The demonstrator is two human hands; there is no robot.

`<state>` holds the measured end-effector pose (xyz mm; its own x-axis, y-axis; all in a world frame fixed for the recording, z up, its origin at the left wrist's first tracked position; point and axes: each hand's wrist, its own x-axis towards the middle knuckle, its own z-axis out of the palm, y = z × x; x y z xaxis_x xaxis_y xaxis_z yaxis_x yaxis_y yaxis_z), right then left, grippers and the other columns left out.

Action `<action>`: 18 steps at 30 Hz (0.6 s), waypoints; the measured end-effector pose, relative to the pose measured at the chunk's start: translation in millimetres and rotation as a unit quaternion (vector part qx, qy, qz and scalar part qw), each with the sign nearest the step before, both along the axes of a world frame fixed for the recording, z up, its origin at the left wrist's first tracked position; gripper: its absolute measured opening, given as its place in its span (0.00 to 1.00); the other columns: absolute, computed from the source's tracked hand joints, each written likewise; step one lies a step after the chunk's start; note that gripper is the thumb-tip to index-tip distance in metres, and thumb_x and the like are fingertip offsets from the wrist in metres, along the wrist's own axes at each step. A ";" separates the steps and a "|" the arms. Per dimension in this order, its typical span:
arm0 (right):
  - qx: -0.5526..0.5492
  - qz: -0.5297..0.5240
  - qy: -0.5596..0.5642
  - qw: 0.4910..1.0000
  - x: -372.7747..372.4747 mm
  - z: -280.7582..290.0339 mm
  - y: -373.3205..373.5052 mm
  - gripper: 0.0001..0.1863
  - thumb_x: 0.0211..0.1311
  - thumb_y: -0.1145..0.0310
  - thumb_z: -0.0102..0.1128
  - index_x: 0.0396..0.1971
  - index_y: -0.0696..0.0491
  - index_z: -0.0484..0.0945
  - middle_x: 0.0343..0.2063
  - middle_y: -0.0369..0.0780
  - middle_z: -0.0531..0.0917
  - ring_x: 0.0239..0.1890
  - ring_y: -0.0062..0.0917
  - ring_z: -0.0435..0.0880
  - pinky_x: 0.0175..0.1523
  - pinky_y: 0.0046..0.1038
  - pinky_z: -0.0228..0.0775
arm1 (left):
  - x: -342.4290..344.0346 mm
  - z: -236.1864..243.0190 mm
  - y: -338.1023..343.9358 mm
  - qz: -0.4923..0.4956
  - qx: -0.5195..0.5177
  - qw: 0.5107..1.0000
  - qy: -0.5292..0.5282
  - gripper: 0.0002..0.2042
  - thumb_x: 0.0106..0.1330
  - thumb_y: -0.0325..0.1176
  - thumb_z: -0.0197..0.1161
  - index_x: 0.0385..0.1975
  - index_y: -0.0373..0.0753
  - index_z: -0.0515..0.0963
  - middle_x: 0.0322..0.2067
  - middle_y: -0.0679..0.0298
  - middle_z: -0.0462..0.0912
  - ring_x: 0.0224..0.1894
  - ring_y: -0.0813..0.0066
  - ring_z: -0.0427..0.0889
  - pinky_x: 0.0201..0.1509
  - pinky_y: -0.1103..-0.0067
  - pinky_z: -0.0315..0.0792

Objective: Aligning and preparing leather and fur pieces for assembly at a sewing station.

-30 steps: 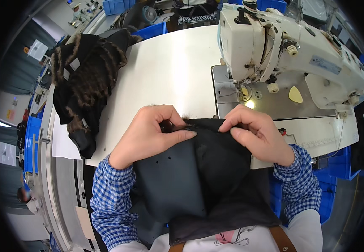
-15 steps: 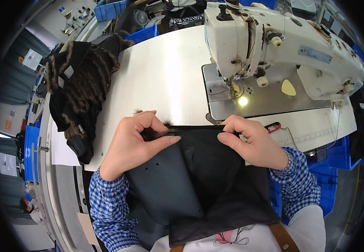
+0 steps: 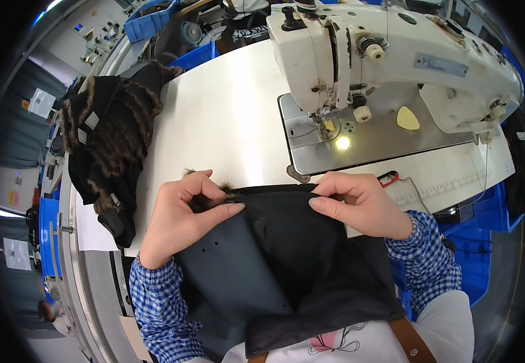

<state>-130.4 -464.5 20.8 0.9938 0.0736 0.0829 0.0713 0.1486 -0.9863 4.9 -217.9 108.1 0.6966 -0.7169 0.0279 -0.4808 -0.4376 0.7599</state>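
Note:
My left hand [image 3: 187,218] pinches the upper left edge of a black fabric piece [image 3: 295,254] where brown fur [image 3: 226,186] sticks out. My right hand [image 3: 353,206] grips the upper right part of that edge between thumb and fingers. The piece, with a dark grey panel [image 3: 226,272] at its left, hangs over the table's front edge toward my body. Just beyond my hands stands a white sewing machine [image 3: 395,66] with a steel plate [image 3: 383,145] and a lit spot under its needle.
A dark fur-trimmed garment [image 3: 117,139] lies on the white table [image 3: 214,115] at the left. A red-handled tool [image 3: 388,178] and a clear ruler [image 3: 444,187] are at the right. Blue bins [image 3: 150,21] surround the table; a person [image 3: 56,314] is at the lower left.
Both hands and the fabric edge have shifted leftward and down in the picture, with the right hand's fingers now closer along the edge. The machine and table also appear further left as my view moved.

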 end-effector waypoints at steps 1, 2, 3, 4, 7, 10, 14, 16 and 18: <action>0.001 -0.002 0.000 1.000 -0.3 -0.6 0.4 0.05 0.65 0.76 0.61 0.38 0.61 0.79 0.34 0.32 0.78 0.35 0.10 0.73 0.39 0.15 0.66 | -0.1 0.5 0.2 -0.001 0.001 1.000 -0.003 0.11 0.52 0.24 0.74 0.19 0.33 0.75 0.15 0.69 0.74 0.20 0.83 0.67 0.70 0.67 0.61; -0.002 -0.011 -0.010 1.000 -0.4 -2.1 0.9 0.06 0.66 0.74 0.61 0.38 0.61 0.79 0.32 0.32 0.79 0.34 0.10 0.74 0.38 0.15 0.67 | -0.3 0.6 -0.4 -0.002 0.002 1.000 -0.005 0.11 0.52 0.24 0.74 0.20 0.33 0.75 0.14 0.69 0.73 0.20 0.83 0.67 0.69 0.67 0.61; -0.006 -0.020 -0.020 1.000 -0.7 -2.9 0.9 0.08 0.66 0.71 0.62 0.39 0.60 0.79 0.30 0.32 0.80 0.33 0.11 0.75 0.37 0.16 0.68 | -0.4 0.4 -1.6 -0.005 0.003 1.000 -0.005 0.11 0.52 0.24 0.74 0.20 0.33 0.75 0.14 0.69 0.73 0.20 0.83 0.67 0.69 0.67 0.61; -0.004 -0.020 -0.020 1.000 -0.4 -2.6 1.5 0.08 0.66 0.71 0.62 0.39 0.60 0.79 0.30 0.32 0.80 0.33 0.11 0.75 0.37 0.16 0.68 | -0.7 0.6 -1.7 -0.002 -0.001 1.000 -0.003 0.11 0.52 0.24 0.74 0.20 0.33 0.75 0.14 0.69 0.72 0.20 0.83 0.67 0.69 0.67 0.62; 0.004 -0.012 -0.008 1.000 0.0 -1.1 2.0 0.04 0.65 0.77 0.61 0.37 0.61 0.79 0.34 0.32 0.79 0.34 0.10 0.73 0.39 0.15 0.66 | -1.4 1.5 -1.1 0.002 -0.001 1.000 -0.002 0.11 0.52 0.24 0.74 0.20 0.34 0.75 0.14 0.70 0.72 0.20 0.84 0.67 0.69 0.67 0.62; -0.017 -0.008 -0.015 1.000 0.0 -0.7 3.0 0.03 0.64 0.78 0.61 0.35 0.61 0.78 0.33 0.33 0.79 0.34 0.12 0.74 0.40 0.16 0.67 | -2.2 2.3 1.2 0.005 0.005 1.000 -0.004 0.11 0.52 0.24 0.75 0.20 0.34 0.75 0.14 0.71 0.73 0.20 0.84 0.68 0.70 0.66 0.61; -0.055 -0.041 -0.090 0.994 -1.0 -2.6 5.3 0.03 0.60 0.77 0.62 0.32 0.60 0.77 0.31 0.35 0.80 0.33 0.14 0.76 0.39 0.18 0.68 | -5.0 2.4 0.8 -0.001 -0.005 1.000 -0.014 0.11 0.51 0.24 0.75 0.20 0.35 0.76 0.16 0.71 0.75 0.21 0.84 0.70 0.70 0.66 0.61; -0.057 -0.050 -0.103 0.992 -1.2 -2.8 6.6 0.04 0.59 0.76 0.63 0.31 0.60 0.77 0.28 0.35 0.81 0.31 0.15 0.77 0.38 0.18 0.69 | -5.7 2.7 1.4 -0.001 -0.006 1.000 -0.017 0.11 0.51 0.24 0.75 0.20 0.35 0.76 0.16 0.71 0.76 0.21 0.84 0.71 0.70 0.66 0.61; -0.047 -0.048 -0.082 0.994 -2.3 -1.6 6.8 0.04 0.59 0.76 0.63 0.30 0.60 0.76 0.28 0.35 0.81 0.31 0.15 0.77 0.38 0.18 0.69 | -6.1 3.1 1.8 0.000 -0.008 1.000 -0.020 0.11 0.50 0.24 0.75 0.20 0.36 0.76 0.16 0.71 0.76 0.21 0.84 0.71 0.70 0.66 0.61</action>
